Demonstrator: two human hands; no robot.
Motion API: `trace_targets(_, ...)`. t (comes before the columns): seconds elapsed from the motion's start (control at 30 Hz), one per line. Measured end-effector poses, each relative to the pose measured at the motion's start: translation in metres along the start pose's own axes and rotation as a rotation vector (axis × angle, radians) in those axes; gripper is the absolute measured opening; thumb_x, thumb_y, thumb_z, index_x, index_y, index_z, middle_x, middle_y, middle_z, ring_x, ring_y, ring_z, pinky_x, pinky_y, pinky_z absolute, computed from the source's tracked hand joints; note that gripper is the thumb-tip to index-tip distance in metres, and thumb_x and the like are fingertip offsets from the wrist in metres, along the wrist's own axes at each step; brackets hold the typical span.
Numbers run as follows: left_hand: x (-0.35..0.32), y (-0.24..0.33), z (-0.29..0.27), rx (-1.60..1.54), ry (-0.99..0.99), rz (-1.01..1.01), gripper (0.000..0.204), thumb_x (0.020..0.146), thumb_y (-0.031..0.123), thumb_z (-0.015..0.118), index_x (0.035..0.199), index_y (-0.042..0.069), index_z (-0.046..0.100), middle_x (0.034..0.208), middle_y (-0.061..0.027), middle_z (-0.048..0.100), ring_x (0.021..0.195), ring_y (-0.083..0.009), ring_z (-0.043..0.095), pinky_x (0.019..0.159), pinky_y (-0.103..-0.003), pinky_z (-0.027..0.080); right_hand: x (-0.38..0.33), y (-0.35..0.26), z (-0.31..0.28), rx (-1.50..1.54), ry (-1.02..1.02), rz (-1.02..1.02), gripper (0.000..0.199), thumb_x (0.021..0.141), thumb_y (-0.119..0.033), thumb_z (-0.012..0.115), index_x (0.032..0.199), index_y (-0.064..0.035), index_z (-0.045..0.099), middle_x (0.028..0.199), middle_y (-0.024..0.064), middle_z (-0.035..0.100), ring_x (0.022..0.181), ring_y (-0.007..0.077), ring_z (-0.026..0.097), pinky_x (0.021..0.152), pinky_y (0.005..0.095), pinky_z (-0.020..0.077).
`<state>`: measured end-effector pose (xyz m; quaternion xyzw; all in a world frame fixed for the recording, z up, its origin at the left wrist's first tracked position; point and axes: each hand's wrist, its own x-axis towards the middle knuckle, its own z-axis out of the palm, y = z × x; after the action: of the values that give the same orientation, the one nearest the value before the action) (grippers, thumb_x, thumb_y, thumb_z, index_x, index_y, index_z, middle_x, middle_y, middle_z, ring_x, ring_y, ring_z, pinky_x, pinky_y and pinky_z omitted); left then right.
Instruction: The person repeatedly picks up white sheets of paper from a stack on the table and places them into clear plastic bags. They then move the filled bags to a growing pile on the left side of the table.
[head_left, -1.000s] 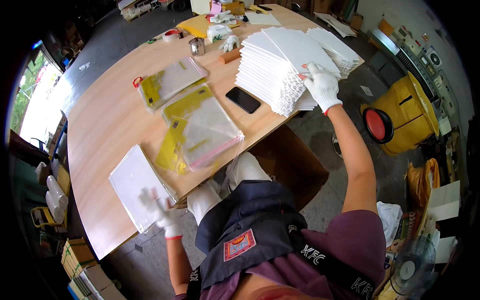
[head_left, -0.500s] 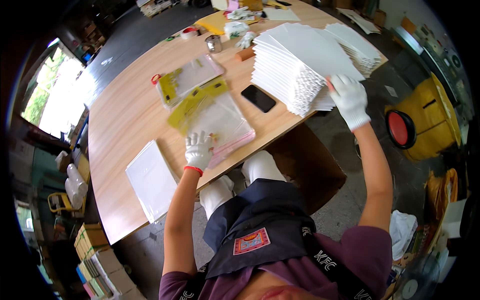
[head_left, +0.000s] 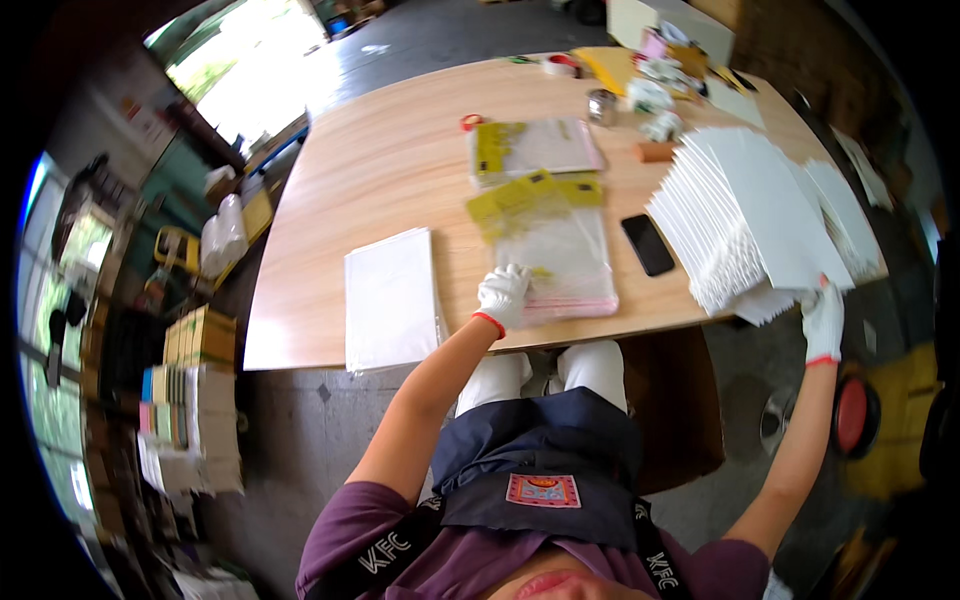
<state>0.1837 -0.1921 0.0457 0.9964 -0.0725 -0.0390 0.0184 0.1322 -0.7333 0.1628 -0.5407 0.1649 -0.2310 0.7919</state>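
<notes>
My left hand point(head_left: 505, 293), in a white glove with a red cuff, curls its fingers at the left edge of a clear plastic bag point(head_left: 565, 250) with a yellow-green band. That bag lies on similar ones near the table's front edge. Out to the right, my right hand point(head_left: 823, 322), also gloved, pinches the near corner of the top white sheet point(head_left: 765, 205) on a tall fanned stack. Exactly how the left fingertips meet the film is blurred. Left of my left hand lies a flat pile of white sheets in clear bags point(head_left: 392, 300).
A black phone point(head_left: 648, 245) sits between bags and stack. Behind it are more bags point(head_left: 540, 148), a brown roll point(head_left: 655, 152), a metal can point(head_left: 602, 107) and a tape roll point(head_left: 561, 66). A cardboard box point(head_left: 675, 410) stands below the table edge.
My view has turned, shifting the table within it. The left hand's spread fingers have curled in at the bag's edge. My right hand is now at the top sheet's near corner.
</notes>
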Motion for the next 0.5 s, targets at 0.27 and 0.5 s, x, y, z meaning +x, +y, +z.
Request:
trace_targets(0.27, -0.020, -0.041, 0.025, -0.371, 0.188, -0.002, 0.026, 0.074, 0.005, 0.055, 0.098, 0.015, 0.059, 0.104, -0.0079, 0.057, 0.103, -0.0307, 0.054, 0.080, -0.042, 0.050, -0.141, 0.023, 0.068, -0.053, -0.177, 0.078, 0.041, 0.088, -0.018, 0.055, 0.125, -0.0024, 0.049, 0.109, 0.0078, 0.061, 0.091, 0.0168, 0.061, 0.076, 0.0290, 0.0502)
trace_targets(0.5, -0.020, -0.052, 0.039, -0.475, 0.255, 0.080, 0.033, 0.072, 0.005, 0.057, 0.103, 0.014, 0.059, 0.104, -0.0103, 0.059, 0.101, -0.0320, 0.054, 0.081, -0.043, 0.048, -0.184, 0.140, 0.079, 0.105, -0.516, 0.606, 0.047, 0.084, -0.016, 0.052, 0.125, 0.0058, 0.047, 0.114, 0.0151, 0.060, 0.104, 0.0257, 0.060, 0.091, 0.0350, 0.0478)
